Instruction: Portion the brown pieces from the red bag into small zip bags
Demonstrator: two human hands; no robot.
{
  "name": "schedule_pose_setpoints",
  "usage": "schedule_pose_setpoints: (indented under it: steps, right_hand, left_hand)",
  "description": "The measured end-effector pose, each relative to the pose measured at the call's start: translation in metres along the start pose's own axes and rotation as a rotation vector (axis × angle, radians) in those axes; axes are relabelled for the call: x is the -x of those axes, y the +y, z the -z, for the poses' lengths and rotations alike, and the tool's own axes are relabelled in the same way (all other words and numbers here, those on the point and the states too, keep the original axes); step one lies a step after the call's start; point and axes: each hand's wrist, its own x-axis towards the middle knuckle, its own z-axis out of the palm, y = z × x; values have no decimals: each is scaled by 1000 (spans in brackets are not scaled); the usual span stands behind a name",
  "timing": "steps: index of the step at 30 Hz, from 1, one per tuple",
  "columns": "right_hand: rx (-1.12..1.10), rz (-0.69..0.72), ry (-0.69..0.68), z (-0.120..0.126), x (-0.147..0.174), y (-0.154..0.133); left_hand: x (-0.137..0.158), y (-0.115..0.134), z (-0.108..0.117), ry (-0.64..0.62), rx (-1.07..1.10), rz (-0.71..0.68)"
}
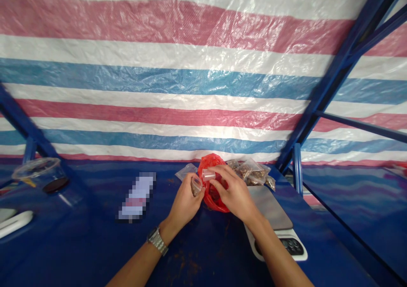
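Observation:
My left hand (188,196), with a metal watch on its wrist, is closed on a small clear plastic bag (196,187) whose mouth faces my right hand. Between the thumb and fingers of my right hand (231,190) is a small clear plastic cup (208,175), tipped on its side close to the bag. Whether anything is inside the cup I cannot tell. Behind and below both hands lies an open red plastic bag (212,157); its contents are mostly hidden by my right hand.
A kitchen scale (270,208) sits under my right forearm. Filled clear bags (252,171) lie behind it. Left of my hands is a blurred-out phone-like object (137,197). A clear tub (41,172) stands far left on the blue table (104,244). Blue metal posts (330,87) flank a striped tarp.

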Motion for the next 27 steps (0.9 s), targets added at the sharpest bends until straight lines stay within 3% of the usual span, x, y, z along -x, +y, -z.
schedule_pose_setpoints:
  steps: [3,8,13,18,23,27]
  right_hand:
    - [86,-69,-23,5,1,7]
    - [143,-82,-187,0,6,15]
    - [46,23,-23,-2,3,-1]
    - [-68,72,28,-1,-1,-21]
    - [14,16,-6,-5,1,-13]
    - [-138,-34,-78,-3,3,-10]
  left_hand:
    - [-1,4,2,81,2,9]
    - [0,11,7,204,-5,42]
    - [4,20,13,295,20,-43]
    - [4,30,13,297,110,-92]
    - [0,32,13,230,224,-72]
    - [-4,30,17,160,289,-37]
